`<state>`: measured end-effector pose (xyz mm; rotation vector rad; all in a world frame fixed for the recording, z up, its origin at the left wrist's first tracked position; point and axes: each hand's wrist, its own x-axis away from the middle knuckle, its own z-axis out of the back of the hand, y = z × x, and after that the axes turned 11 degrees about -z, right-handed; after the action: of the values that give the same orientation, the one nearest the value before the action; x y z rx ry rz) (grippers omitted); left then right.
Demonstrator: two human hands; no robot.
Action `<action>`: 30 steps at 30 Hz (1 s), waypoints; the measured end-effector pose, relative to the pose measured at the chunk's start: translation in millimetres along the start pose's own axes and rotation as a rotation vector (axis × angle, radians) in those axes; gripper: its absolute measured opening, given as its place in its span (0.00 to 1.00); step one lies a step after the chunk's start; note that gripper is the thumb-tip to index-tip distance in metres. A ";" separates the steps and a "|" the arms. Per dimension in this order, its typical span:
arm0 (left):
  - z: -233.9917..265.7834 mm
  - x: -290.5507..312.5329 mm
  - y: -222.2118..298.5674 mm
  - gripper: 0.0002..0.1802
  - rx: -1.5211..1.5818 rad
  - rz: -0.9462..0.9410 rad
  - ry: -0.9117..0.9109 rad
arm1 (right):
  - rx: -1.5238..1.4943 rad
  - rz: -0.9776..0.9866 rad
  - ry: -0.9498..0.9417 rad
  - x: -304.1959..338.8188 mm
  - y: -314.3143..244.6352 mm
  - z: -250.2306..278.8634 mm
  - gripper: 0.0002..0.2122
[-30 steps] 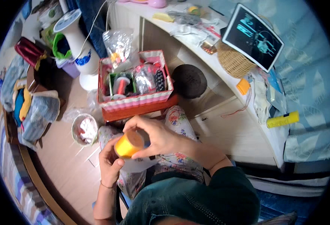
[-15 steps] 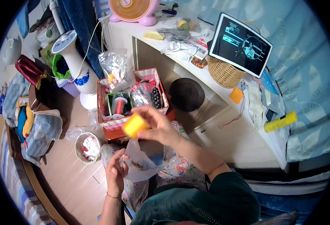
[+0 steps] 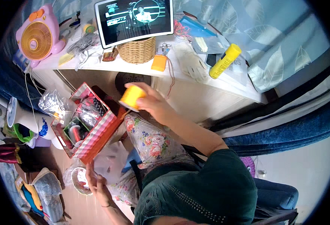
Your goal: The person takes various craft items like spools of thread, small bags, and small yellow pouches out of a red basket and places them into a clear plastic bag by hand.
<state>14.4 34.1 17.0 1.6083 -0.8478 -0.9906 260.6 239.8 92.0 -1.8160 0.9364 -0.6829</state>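
Observation:
A yellow spool of thread (image 3: 132,97) is gripped in my right hand (image 3: 153,106), raised in front of the white table's edge. My left hand (image 3: 98,184) is low on the left, its fingers on a translucent plastic bag (image 3: 110,159) that hangs over my lap. What is inside the bag cannot be made out. Beside the bag stands a pink-and-white striped basket (image 3: 97,135). It holds a spool of red thread (image 3: 75,134) and several plastic-wrapped items.
On the white table (image 3: 195,90) are a screen (image 3: 135,20) leaning on a wicker basket (image 3: 136,50), an orange pouch (image 3: 159,63), white gloves (image 3: 190,62), a yellow tube (image 3: 225,61) and a pink fan (image 3: 37,37). A small waste bin (image 3: 81,180) stands by my left hand.
The view has turned to the right. My right hand has carried the yellow spool toward the table, away from the bag. My left hand stays at the plastic bag.

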 end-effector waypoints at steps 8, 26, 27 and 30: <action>-39.7 -24.0 34.6 0.34 0.027 -0.101 0.022 | -0.100 -0.015 0.235 59.5 17.4 68.1 0.25; -65.1 -24.3 31.3 0.28 0.062 0.047 -0.098 | 1.476 0.454 0.985 0.5 -60.0 206.6 0.24; -63.3 -23.7 28.7 0.28 0.084 0.062 -0.095 | 1.500 0.444 1.023 -2.6 -57.3 203.2 0.25; -58.6 -24.8 16.2 0.28 0.089 0.071 -0.091 | 1.481 0.506 1.082 19.8 -73.1 166.5 0.27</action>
<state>56.6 75.5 45.7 1.6061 -1.0163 -0.9940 423.2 323.6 94.3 0.1861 0.9749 -1.4794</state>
